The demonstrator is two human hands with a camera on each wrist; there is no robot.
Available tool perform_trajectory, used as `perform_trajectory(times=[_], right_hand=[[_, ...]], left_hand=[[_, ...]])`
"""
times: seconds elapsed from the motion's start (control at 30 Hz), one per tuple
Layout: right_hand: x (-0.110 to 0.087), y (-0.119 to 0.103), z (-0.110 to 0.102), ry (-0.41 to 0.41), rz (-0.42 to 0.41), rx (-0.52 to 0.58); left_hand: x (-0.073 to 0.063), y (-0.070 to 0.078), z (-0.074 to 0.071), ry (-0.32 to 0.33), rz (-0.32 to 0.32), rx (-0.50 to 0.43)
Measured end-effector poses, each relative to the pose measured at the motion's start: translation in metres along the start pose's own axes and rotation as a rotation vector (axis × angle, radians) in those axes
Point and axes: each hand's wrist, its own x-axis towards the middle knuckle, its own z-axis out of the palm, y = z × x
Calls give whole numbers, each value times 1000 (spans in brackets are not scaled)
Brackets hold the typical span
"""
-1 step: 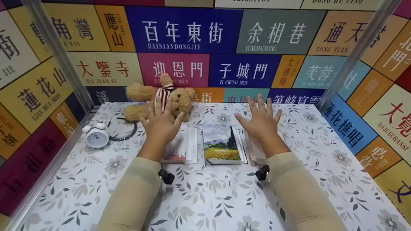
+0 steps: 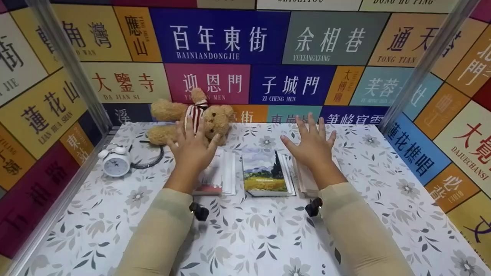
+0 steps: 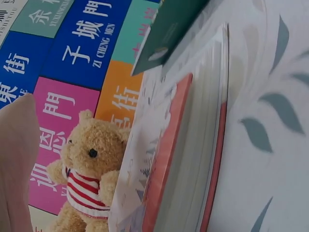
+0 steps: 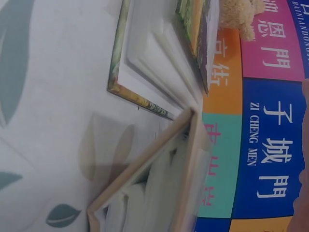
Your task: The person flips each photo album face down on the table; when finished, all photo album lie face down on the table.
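Three small albums lie in a row on the table. My left hand (image 2: 193, 149), fingers spread, is over the left album (image 2: 215, 180), partly hiding its pale cover with a red lower band. In the middle is the album with a painted landscape cover (image 2: 264, 172), its front cover lifted from the pages in the right wrist view. Fingers spread as well, my right hand (image 2: 312, 145) hovers over the right album (image 2: 307, 180), hiding most of it; its beige-edged covers (image 4: 193, 145) stand partly apart. Neither hand holds anything.
A teddy bear (image 2: 216, 120) in a striped shirt lies at the back, behind my left hand. To the left stands a white alarm clock (image 2: 116, 163) beside a dark headband-like loop (image 2: 155, 163). Printed panels (image 2: 222, 36) and clear corner posts (image 2: 416, 63) bound the floral-patterned table (image 2: 245, 237).
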Motion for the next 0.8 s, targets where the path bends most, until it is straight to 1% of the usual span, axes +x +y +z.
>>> perform_trajectory(times=[0.1, 0.23, 0.37, 0.47, 0.67, 0.8], right_hand=[[-3, 0, -1, -11, 2, 6], [-10, 2, -5, -33, -6, 31], [-15, 8, -10, -39, -17, 56], [-19, 14, -13, -27, -29, 87], [-28, 27, -20, -18, -37, 210], [-35, 40, -24, -26, -8, 300]], left_hand=[[-2, 2, 1, -3, -3, -7], [-6, 8, 4, -5, -4, -32], [-12, 16, 7, -8, -3, -96], [-16, 23, 12, -9, -2, -151], [-25, 42, 23, -3, 27, -220], [-34, 62, 31, -15, 48, -290]])
